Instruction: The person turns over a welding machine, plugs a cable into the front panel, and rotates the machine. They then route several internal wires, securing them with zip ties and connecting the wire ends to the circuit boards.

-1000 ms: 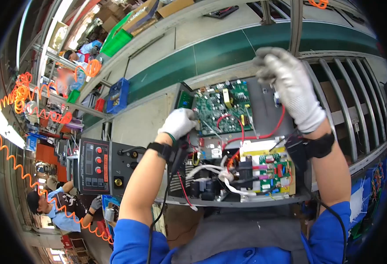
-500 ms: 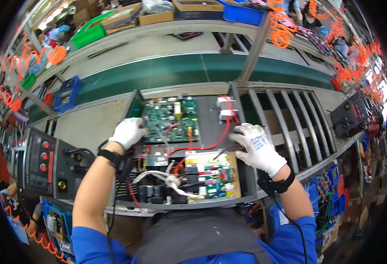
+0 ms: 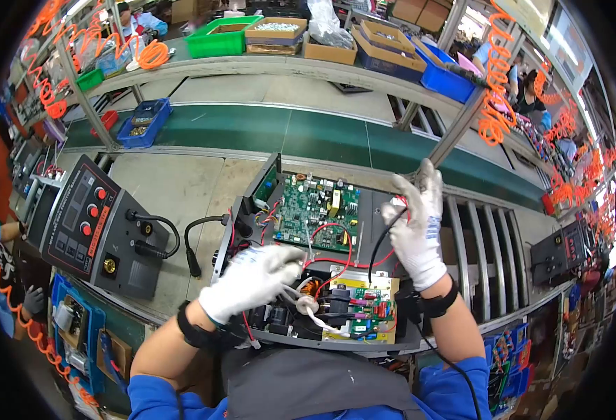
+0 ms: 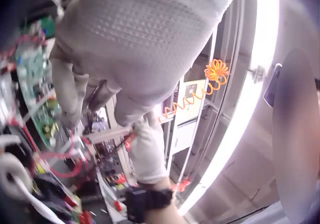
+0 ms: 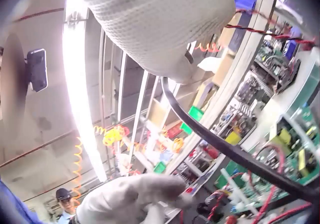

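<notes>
An open metal chassis [image 3: 376, 224] lies before me, with a green circuit board [image 3: 308, 210] at its rear and a smaller board [image 3: 374, 308] on a yellow-edged plate in front. My gloved right hand [image 3: 421, 234] is raised over the chassis's right side and pinches a black cable [image 3: 378, 248]. In the right wrist view this black cable [image 5: 220, 141] runs down from the fingers, and a red-and-black twisted wire [image 5: 272, 33] extends beside the hand. My gloved left hand [image 3: 252, 281] hovers over the front left part, its fingers loosely bent around nothing, near white wires [image 3: 315, 318].
A dark control unit [image 3: 98, 224] with red knobs stands on the left, its black cables reaching toward the chassis. Metal rollers [image 3: 486, 245] lie to the right. Beyond runs a green belt [image 3: 252, 129], below a shelf with bins [image 3: 224, 38]. A post [image 3: 462, 133] rises behind my right hand.
My right hand has come down to the chassis's right side, then lifted with the black cable. My left hand has left the green board's left edge and moved toward the front. The head view has turned.
</notes>
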`<state>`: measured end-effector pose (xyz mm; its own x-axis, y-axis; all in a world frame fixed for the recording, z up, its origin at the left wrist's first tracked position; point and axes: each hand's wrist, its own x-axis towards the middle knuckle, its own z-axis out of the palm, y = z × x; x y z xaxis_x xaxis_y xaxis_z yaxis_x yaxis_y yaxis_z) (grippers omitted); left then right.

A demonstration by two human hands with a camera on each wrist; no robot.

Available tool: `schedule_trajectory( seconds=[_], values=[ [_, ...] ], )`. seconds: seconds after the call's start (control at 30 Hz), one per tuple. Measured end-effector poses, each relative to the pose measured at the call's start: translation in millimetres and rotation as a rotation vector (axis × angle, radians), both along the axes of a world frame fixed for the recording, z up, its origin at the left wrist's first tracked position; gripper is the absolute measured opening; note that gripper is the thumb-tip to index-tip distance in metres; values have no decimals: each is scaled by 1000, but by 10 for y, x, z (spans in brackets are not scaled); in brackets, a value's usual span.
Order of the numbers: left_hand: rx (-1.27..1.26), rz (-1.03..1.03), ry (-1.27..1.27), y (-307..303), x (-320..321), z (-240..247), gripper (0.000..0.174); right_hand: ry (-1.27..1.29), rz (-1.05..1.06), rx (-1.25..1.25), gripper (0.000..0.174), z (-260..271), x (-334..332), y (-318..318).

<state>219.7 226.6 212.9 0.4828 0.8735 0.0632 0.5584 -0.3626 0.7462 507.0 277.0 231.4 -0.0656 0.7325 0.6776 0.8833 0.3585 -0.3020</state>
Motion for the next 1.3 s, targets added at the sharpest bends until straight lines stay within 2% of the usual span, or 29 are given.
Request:
schedule_trajectory(
  seconds=[0.03,0.07,0.1,0.13,0.2,0.3,0.37,0.4,0.43,0.47,0.5,0.53,0.57,0.6,0.63,0.67,0.7,0.73,0.8,0.87,0.9,0.93,1.0,1.03,1.07,1.13,1.17,1.3],
  values=[
    [-49,-36,-47,-35,111,-18,47,-2,56,-9,53,59,-161,-6],
    [-544,-32,-368,-87,249,16,59,-4,114,-16,54,100,-323,-18],
    [-612,-92,-439,-104,368,120,67,-71,149,-10,57,130,-482,-36],
    [-379,-149,-467,-89,513,52,57,-141,185,-1,60,160,-628,-62],
    [-789,-178,-574,-83,580,177,45,-180,254,-35,84,297,-851,-110],
    [-725,-10,-881,-136,602,8,45,-16,155,109,86,449,-842,122],
    [-721,26,-800,-106,485,16,45,346,204,-122,77,429,-753,293],
    [-688,36,-790,-103,457,-66,45,411,191,-268,72,420,-723,282],
    [-675,47,-748,-120,445,-37,47,71,124,27,63,407,-756,252],
    [-640,36,-748,-131,439,-55,47,135,258,68,55,459,-839,203],
    [-639,29,-753,-134,431,-68,46,438,444,-412,50,530,-889,129],
    [-644,18,-758,-136,426,-76,46,574,614,-662,46,578,-969,67],
    [-673,41,-647,-109,400,-46,42,704,721,-926,42,628,-1049,8],
    [-681,38,-647,-99,397,-98,42,676,834,-944,39,649,-1147,-29],
    [-606,47,-607,-65,395,-187,41,745,807,-1104,37,642,-1149,-66],
    [-531,59,-568,-51,382,-248,39,745,806,-1112,37,580,-1174,-73],
    [-687,109,-496,-63,310,-32,35,927,804,-1152,34,494,-1202,-71],
    [-329,47,-603,-36,234,-70,36,1115,793,-1187,31,429,-1211,-73],
    [-238,362,-639,-59,-12,117,46,740,657,-1039,23,529,-1231,-82],
    [-92,326,-775,5,-221,76,41,260,730,-722,20,461,-1260,-74],
    [115,302,-605,49,-292,37,36,232,814,-766,19,433,-1289,-73],
    [271,236,-314,80,-396,116,29,83,848,-800,24,455,-1311,-56],
    [256,210,-264,119,-451,123,23,-70,815,-752,25,405,-1363,-33],
    [352,196,-210,143,-479,102,23,-72,820,-767,25,387,-1381,9],
    [342,201,-215,155,-505,97,23,-123,816,-822,25,376,-1392,59],
    [513,233,-38,154,-567,113,25,-179,807,-885,26,361,-1424,142],
    [454,218,65,141,-608,94,27,-89,777,-919,25,348,-1453,173],
    [392,188,28,206,-679,-120,28,203,732,-1116,21,137,-1508,352]
  ],
)
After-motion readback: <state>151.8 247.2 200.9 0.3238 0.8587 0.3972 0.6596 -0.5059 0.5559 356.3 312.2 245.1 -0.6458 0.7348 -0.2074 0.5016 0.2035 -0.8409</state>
